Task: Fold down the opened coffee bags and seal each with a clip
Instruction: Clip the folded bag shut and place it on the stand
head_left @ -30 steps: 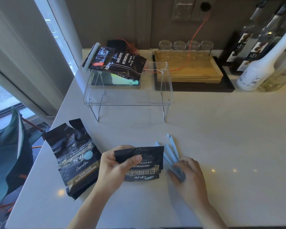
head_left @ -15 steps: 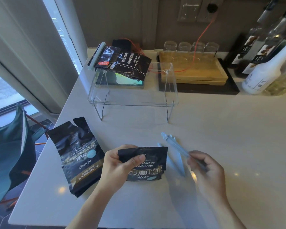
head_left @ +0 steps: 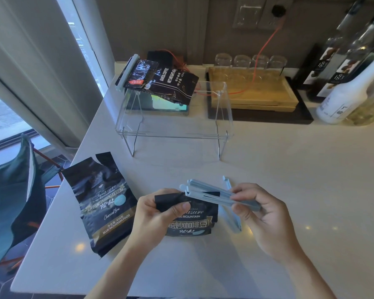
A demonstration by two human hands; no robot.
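Observation:
A black coffee bag (head_left: pixel 192 221) with its top folded down lies near the counter's front edge. My left hand (head_left: pixel 158 214) pinches the folded top. My right hand (head_left: pixel 259 214) holds a pale blue clip (head_left: pixel 214 194) by its right end, the open jaws reaching over the fold. Another pale blue clip (head_left: pixel 232 214) lies on the counter behind the bag, partly hidden by my right hand. A second black coffee bag (head_left: pixel 99 201), unfolded with an open top, lies flat at the left. A third bag (head_left: pixel 160 82) with a clip on its left end rests on the clear stand.
A clear acrylic stand (head_left: pixel 175 126) stands mid-counter with a phone (head_left: pixel 160 105) under it. A wooden tray (head_left: pixel 253 93) on a black mat, glasses and an orange cable are at the back. Bottles (head_left: pixel 350 93) stand at right. The counter edge drops off at left beside a teal chair (head_left: pixel 13 203).
My right hand picked one clip off the counter, lifted it and brought it left over the folded bag top. My left hand kept pinching the fold.

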